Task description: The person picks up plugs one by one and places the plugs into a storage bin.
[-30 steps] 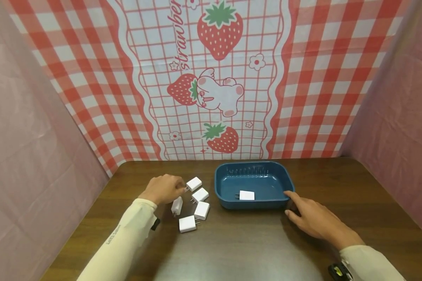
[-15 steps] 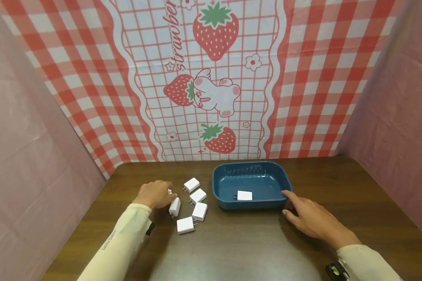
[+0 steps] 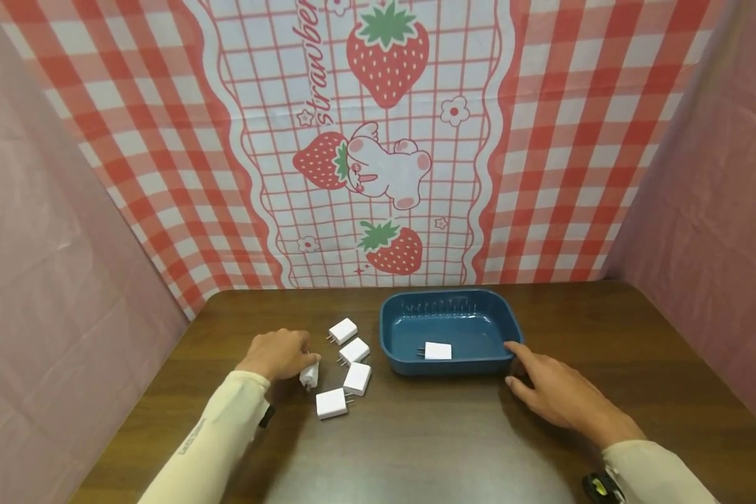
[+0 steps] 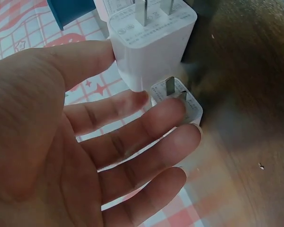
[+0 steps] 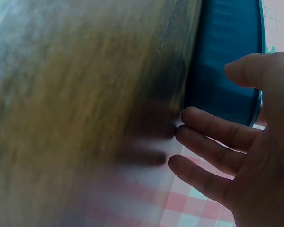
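Note:
My left hand (image 3: 280,354) pinches a white plug-in charger (image 3: 309,376) at the left of the loose group. In the left wrist view the thumb lies against one side of this charger (image 4: 151,52), and the index fingertip reaches its lower end; its prongs face up. A second charger (image 4: 194,108) shows behind the middle fingers there, and the hand hides it in the head view. My right hand (image 3: 561,390) rests its index fingertip on the front right rim of a blue tray (image 3: 409,367), with its thumb apart below. One charger (image 3: 438,351) lies inside the tray.
Several more chargers lie loose between the left hand and the tray: one at the back (image 3: 343,331), one nearest the front (image 3: 332,404). The brown wooden table (image 3: 428,448) ends at a checked strawberry cloth (image 3: 384,175), with pink cloth on both sides.
My left hand has drawn back to the left from the rear charger, then closed on the leftmost charger, which now stands tilted. My right hand stays at the tray rim.

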`<action>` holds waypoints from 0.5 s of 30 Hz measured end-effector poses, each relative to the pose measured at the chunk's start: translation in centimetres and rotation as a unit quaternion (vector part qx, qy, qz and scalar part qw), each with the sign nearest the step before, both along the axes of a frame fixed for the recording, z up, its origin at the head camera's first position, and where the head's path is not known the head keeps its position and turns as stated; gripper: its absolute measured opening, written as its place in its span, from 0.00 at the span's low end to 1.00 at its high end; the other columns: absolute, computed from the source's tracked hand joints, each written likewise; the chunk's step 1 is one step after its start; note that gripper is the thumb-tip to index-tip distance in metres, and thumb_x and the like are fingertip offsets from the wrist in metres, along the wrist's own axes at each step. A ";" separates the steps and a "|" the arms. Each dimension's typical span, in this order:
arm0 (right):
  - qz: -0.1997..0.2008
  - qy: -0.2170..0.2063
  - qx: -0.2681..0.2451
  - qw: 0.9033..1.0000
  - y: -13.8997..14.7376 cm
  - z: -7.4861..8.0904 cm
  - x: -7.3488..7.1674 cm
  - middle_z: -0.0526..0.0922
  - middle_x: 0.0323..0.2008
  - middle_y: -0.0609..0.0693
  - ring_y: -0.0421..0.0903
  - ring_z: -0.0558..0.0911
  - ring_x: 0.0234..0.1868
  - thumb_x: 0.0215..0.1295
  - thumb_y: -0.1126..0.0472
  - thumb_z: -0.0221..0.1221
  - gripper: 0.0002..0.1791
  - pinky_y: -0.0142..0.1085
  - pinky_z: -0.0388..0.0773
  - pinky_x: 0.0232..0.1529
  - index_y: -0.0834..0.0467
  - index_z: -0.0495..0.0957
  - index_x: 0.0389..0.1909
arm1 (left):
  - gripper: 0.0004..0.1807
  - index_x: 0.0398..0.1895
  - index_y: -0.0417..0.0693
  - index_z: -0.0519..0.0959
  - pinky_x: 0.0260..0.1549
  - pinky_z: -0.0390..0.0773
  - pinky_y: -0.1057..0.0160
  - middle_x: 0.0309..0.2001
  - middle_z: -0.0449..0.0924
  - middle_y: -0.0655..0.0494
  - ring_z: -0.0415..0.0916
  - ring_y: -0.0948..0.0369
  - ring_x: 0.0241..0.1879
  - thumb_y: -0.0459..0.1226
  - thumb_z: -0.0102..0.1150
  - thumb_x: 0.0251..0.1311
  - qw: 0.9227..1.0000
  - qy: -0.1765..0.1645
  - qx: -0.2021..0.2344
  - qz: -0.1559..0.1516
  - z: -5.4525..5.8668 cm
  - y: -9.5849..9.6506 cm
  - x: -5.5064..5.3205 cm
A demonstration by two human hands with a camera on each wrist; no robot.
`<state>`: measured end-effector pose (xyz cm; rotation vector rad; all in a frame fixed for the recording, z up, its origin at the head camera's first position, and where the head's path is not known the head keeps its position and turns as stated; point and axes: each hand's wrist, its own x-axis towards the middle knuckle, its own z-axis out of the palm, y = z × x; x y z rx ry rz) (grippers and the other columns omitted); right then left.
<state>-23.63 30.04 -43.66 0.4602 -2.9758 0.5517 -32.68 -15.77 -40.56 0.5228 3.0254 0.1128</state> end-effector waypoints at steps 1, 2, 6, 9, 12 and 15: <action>-0.002 -0.003 0.000 1.000 0.0 0.0 0.0 0.83 0.44 0.50 0.51 0.82 0.48 0.67 0.53 0.63 0.34 0.57 0.77 0.48 0.61 0.65 0.70 | 0.13 0.36 0.55 0.82 0.35 0.77 0.46 0.34 0.84 0.59 0.81 0.56 0.36 0.53 0.62 0.63 1.000 0.000 0.002 0.000 0.0 0.0 0.0; -0.003 -0.007 -0.001 1.000 0.0 0.0 0.0 0.83 0.45 0.50 0.51 0.82 0.48 0.68 0.53 0.63 0.34 0.57 0.77 0.48 0.61 0.65 0.70 | 0.12 0.34 0.56 0.82 0.34 0.77 0.46 0.33 0.83 0.60 0.80 0.57 0.35 0.53 0.63 0.62 1.000 0.000 0.004 0.000 -0.1 -0.1 0.1; -0.006 -0.012 -0.002 1.000 -0.1 -0.1 0.0 0.83 0.45 0.51 0.52 0.82 0.48 0.68 0.53 0.62 0.33 0.57 0.77 0.49 0.60 0.65 0.70 | 0.11 0.31 0.57 0.81 0.33 0.77 0.47 0.30 0.82 0.61 0.79 0.59 0.32 0.52 0.64 0.62 1.000 -0.001 0.013 0.009 -0.5 -0.1 0.2; -0.009 -0.008 -0.001 1.000 -0.1 -0.2 0.0 0.83 0.45 0.52 0.52 0.82 0.48 0.68 0.53 0.62 0.33 0.57 0.77 0.48 0.61 0.65 0.70 | 0.16 0.32 0.54 0.79 0.33 0.77 0.47 0.29 0.81 0.59 0.80 0.57 0.32 0.55 0.65 0.59 1.000 0.005 0.014 0.012 -0.7 0.2 0.4; -0.011 -0.005 -0.002 1.000 -0.2 -0.2 -0.1 0.83 0.45 0.52 0.52 0.82 0.47 0.68 0.53 0.62 0.33 0.57 0.76 0.48 0.61 0.65 0.70 | 0.21 0.34 0.52 0.77 0.33 0.77 0.46 0.29 0.81 0.58 0.80 0.55 0.32 0.58 0.67 0.56 1.000 0.011 0.009 0.007 -0.8 0.7 0.6; -0.011 -0.004 -0.002 1.000 -0.2 -0.1 -0.2 0.83 0.44 0.51 0.51 0.82 0.46 0.68 0.53 0.62 0.33 0.57 0.77 0.48 0.61 0.64 0.70 | 0.23 0.34 0.53 0.76 0.32 0.77 0.47 0.29 0.80 0.59 0.79 0.55 0.31 0.60 0.68 0.54 1.000 0.011 0.002 0.002 -1.1 1.0 0.8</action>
